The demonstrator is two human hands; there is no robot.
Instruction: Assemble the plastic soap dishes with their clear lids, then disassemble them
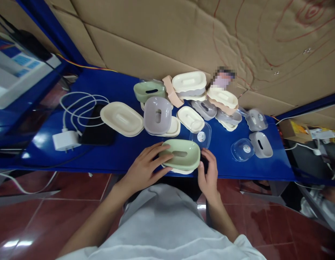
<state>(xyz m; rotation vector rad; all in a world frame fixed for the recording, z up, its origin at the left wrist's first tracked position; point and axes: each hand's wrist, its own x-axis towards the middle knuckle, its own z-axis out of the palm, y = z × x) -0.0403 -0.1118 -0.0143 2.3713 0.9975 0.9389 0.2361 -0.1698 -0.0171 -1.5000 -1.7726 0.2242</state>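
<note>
A green oval soap dish (181, 154) sits on a cream base at the front edge of the blue table (121, 155). My left hand (144, 167) grips its left end, thumb below and fingers curled over the top. On the dish's right end rests my right hand (208, 173), its fingers wrapped around the side. Behind the dish lie a clear lid with a sticker (201, 135), a lilac dish (157, 115) and a cream oval tray (122, 118).
Several more cream, grey and green soap dish parts (207, 97) crowd the back of the table. A white charger (65, 140) with coiled cable and a black phone (98, 130) lie at left. Cardboard lines the wall behind. Red tiled floor lies below.
</note>
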